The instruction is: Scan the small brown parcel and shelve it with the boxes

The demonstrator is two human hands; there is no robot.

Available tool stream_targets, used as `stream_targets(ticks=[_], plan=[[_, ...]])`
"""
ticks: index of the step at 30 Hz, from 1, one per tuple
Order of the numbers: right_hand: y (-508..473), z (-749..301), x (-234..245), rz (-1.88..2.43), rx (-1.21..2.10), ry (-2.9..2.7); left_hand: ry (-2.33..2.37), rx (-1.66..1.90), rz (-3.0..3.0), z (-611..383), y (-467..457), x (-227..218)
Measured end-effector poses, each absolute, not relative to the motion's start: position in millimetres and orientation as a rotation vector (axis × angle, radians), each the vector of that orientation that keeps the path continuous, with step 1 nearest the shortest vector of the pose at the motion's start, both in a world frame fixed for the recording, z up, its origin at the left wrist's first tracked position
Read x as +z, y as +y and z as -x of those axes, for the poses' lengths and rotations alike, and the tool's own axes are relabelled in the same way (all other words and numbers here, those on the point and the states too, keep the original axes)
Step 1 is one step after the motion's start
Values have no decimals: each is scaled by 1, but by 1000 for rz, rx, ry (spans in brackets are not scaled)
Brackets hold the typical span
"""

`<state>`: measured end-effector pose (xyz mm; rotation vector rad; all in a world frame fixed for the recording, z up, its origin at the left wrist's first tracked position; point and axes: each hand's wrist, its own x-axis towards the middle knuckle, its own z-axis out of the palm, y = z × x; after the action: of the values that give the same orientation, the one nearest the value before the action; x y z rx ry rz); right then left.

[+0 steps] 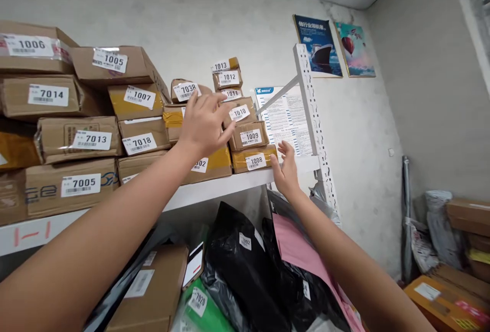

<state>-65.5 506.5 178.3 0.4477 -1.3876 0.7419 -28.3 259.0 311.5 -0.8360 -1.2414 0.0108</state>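
My left hand (204,123) is raised in front of the upper shelf, palm toward the boxes, thumb and fingers apart and nothing visible in it. It partly covers the cardboard box labelled 7038 (179,90) and lies near the box labelled 1010 (247,105). Whether its fingertips touch any box is unclear. Lower and to the right, my right hand (287,175) is open beside the right end of the yellow-taped box labelled 1008 (239,162). On that box sits another, labelled 1009 (237,139), with 1010 above it. Small boxes labelled 1011, 1012 (217,82) and 1013 top the stack.
Stacked labelled cartons (61,138) fill the left of the white shelf (214,186). Below lie black plastic parcels (241,265), a green parcel (214,316) and a brown carton (164,281). A perforated upright (316,118) stands at right, with more parcels (451,291) beyond.
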Motion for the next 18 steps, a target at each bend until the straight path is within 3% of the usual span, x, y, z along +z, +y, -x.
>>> stream_targets(ticks=[5, 9, 13, 18], plan=[[485, 53, 136, -513, 430, -1168, -1194, 202, 850, 29, 201, 257], [459, 35, 193, -376, 298, -1298, -1217, 387, 947, 22, 175, 207], [441, 32, 268, -346, 24, -1454, -1196, 342, 1171, 3, 161, 136], [438, 48, 278, -352, -147, -1516, -1194, 376, 1301, -16, 127, 62]])
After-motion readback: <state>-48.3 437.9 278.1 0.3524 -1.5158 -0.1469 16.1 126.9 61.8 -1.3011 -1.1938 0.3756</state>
